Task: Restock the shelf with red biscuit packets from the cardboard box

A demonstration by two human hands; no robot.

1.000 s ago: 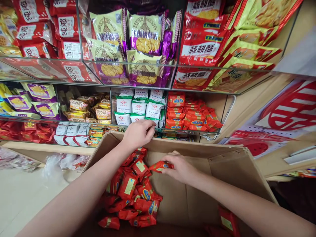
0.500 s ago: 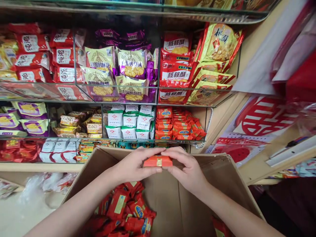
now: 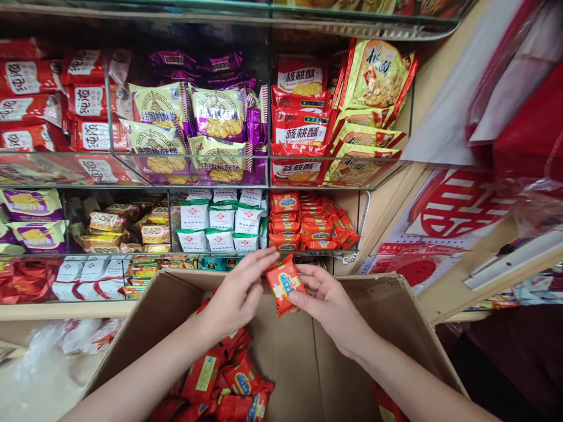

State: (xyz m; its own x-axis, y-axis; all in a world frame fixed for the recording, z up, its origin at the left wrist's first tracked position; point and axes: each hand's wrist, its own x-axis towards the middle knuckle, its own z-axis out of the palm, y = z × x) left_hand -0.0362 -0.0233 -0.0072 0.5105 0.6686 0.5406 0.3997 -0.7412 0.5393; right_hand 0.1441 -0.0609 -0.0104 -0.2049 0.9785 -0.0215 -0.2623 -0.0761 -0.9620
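**One red packet in your grip, a heap left in the box**

Nearest you, in the left part of the cardboard box (image 3: 391, 316), a heap of loose red packets (image 3: 204, 375) lies unsorted; a lone red packet (image 3: 387, 404) shows at the box's near right. Over the box's far half, your right hand (image 3: 328, 305) pinches a red snack packet (image 3: 285, 284), tilted, its blue label facing you. Your left hand (image 3: 237, 293) is loosely spread beside it, holding nothing visible; whether its fingertips touch the packet, you can't tell here. Beyond the box's far edge, similar red packets (image 3: 285, 223) fill a shelf compartment, some stacked, others slumped to the right. I'd judge the handling partway: one packet is clear of the heap, many aren't.
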